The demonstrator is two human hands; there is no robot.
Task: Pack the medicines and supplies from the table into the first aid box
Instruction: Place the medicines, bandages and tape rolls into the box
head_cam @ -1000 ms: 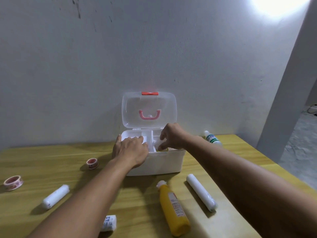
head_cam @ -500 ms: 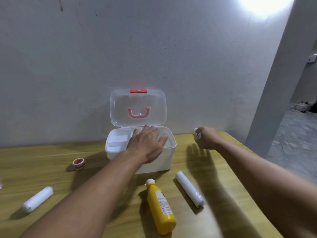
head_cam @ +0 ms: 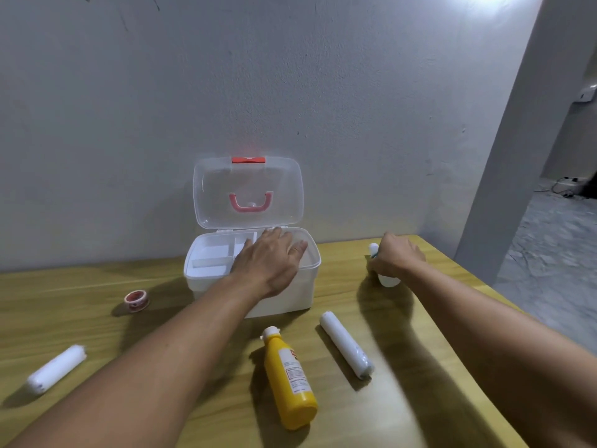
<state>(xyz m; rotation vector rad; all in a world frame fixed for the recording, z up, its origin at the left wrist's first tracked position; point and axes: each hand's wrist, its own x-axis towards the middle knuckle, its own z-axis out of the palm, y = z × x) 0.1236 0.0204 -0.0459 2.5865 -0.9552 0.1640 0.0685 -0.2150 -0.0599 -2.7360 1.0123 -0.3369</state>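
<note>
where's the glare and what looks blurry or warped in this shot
Head view: a blown-out light patch glares at the top right of the wall; shadows of both arms fall dark on the table; the left bandage roll is smeared by motion blur, and the small white bottle under the right hand is soft; the wide lens bends the table edge and stretches the forearms.

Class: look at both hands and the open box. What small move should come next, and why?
Probably lift the small white bottle toward the box: the right hand is closed around it on the table, the lid stands open, and the left hand rests on the box.
</note>
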